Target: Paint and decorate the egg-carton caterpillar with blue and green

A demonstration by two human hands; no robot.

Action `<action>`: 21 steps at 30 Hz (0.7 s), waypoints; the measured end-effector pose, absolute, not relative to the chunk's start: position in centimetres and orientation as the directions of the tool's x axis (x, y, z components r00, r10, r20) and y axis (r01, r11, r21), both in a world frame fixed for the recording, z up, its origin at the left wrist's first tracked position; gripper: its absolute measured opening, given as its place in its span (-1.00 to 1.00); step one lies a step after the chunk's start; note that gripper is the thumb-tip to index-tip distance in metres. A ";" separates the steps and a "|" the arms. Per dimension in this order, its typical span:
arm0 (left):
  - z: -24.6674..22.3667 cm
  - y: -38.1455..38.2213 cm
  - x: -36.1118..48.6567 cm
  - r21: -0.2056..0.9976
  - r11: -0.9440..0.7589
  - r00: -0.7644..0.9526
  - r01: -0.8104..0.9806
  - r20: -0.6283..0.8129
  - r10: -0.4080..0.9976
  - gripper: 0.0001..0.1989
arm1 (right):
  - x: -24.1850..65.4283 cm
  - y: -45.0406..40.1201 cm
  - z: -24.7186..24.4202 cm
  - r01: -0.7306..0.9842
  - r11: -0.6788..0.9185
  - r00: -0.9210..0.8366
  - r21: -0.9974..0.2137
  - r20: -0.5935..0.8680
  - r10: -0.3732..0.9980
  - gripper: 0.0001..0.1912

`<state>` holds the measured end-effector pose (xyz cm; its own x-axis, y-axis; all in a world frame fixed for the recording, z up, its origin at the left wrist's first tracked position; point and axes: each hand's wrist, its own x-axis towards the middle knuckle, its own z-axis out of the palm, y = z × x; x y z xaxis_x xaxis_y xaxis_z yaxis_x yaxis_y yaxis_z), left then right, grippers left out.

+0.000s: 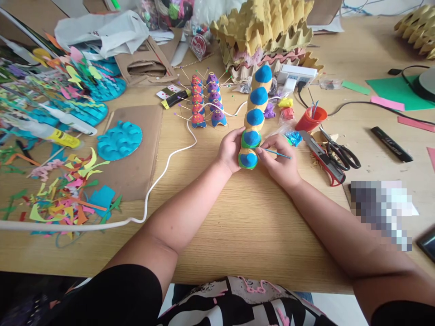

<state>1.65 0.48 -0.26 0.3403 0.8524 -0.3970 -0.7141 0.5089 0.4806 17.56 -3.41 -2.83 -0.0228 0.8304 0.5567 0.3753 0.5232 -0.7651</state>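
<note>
A: Main item, and its place?
B: One bumpy strip (255, 117), five humps in a row, yellow with blue caps; the two nearest humps also carry green. Held up over the table (238, 240), in front of the person, its far end toward the stacked egg trays (261, 31).

A: Left hand (231, 149)?
B: Fingers closed around the left side of the strip, near its lower end.

A: Right hand (280, 160)?
B: Thumb and fingers pinched together on one thin blue tool (283, 155), slender as a stick. Its tip meets the strip around the two nearest humps; exact contact too small to tell.

A: Items left of the strip?
B: One red row (198, 108) and one purple row (215, 102) of humps, side by side, with pins projecting. One white cable (171, 156), running past them. One round blue piece (120, 139), lying on a cardboard sheet (141, 181). Cut paper scraps (73, 190), many colours, loose.

A: Items to the right?
B: One orange cup (311, 118), sticks standing inside. One red-edged cutter (325, 159), just beside black-handled scissors (343, 153). One black box (391, 144), long and narrow, farther right.
</note>
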 end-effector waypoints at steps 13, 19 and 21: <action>-1.1 0.9 1.9 0.484 0.485 0.323 -0.728 -0.383 0.866 -0.70 | 17.6 -2.9 -3.2 0.290 0.502 -0.026 -0.815 0.517 0.855 -0.47; -0.9 0.8 1.9 0.504 0.473 0.309 -0.722 -0.377 0.873 -0.70 | 17.6 -2.9 -3.4 0.304 0.497 -0.021 -0.813 0.516 0.857 -0.51; -0.9 0.8 2.0 0.502 0.480 0.299 -0.719 -0.400 0.866 -0.71 | 17.7 -2.9 -3.5 0.316 0.483 -0.020 -0.817 0.503 0.864 -0.52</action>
